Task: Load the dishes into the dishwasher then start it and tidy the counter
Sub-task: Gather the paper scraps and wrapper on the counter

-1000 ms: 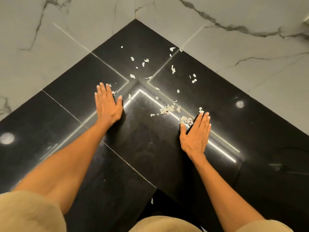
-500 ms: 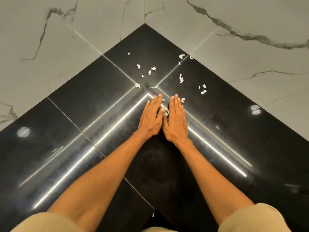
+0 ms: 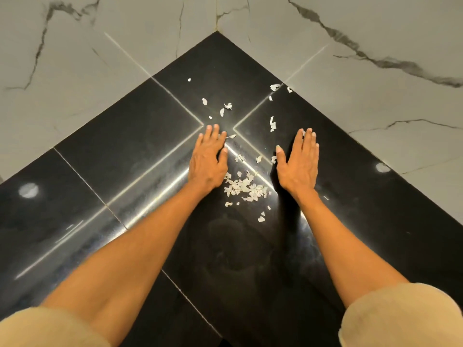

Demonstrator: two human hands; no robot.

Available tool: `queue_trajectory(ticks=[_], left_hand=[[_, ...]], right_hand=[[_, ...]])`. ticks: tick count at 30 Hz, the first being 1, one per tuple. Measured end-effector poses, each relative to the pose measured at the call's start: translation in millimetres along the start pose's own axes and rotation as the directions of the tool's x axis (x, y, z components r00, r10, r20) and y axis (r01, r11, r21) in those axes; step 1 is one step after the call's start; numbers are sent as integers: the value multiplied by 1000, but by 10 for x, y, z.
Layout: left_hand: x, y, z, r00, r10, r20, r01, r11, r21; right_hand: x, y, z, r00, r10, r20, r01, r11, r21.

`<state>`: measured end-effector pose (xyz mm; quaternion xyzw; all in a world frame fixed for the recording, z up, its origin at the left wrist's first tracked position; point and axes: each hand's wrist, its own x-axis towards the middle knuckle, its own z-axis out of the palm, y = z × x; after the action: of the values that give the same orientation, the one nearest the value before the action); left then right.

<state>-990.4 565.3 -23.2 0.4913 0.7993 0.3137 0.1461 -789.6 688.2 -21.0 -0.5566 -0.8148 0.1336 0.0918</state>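
Observation:
A black polished counter (image 3: 140,136) fills the corner between two marble walls. A small heap of white paper-like scraps (image 3: 244,189) lies between my wrists, with looser scraps (image 3: 226,107) scattered farther back toward the corner. My left hand (image 3: 208,159) lies flat on the counter left of the heap, fingers straight. My right hand (image 3: 298,161) lies flat to the right of it, fingers straight and thumb spread, a scrap by its fingertips. Neither hand holds anything.
White marble walls (image 3: 375,96) with grey veins close the corner at the back left and right. Joint lines cross the counter. The counter's inner front corner (image 3: 225,339) lies near my body at the bottom.
My hands were spread apart, swept together at the middle, and have now parted again. The scraps they pushed lie in a heap between my wrists.

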Motion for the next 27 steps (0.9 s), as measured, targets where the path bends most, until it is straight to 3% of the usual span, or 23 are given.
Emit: queue_trajectory(ticks=[3,6,9,11,13,16,22,27], left_hand=[[56,133,87,996,60,61,-54,994,-90],[119,201,92,991,106,80,-85,969,-233],[172,166,36,995,87,-43,-97,925,-367],[238,110,10,986,8,-167,-68,932,-355],[330,50,-7,972,-82,-221,5,945,-326],[465,-24,-17,971,-163,-175,111,955,-276],[748,-26,24,993,-107,-43,105,994,-37],[953,-100,-125,994,-48,-97,29,982,-186]], right_hand=[[47,-122,9,982,-177,69,172,983,72],[90,-190,-15,920,-366,144,315,904,289],[264,-229,-76,950,-310,48,257,857,446],[425,-231,-108,979,-205,-3,186,880,436],[574,-225,-104,992,-124,31,101,906,412],[746,-309,-27,992,-96,81,64,941,333],[969,-720,16,971,-155,184,88,940,329],[1175,-683,-127,985,-164,55,126,898,421]])
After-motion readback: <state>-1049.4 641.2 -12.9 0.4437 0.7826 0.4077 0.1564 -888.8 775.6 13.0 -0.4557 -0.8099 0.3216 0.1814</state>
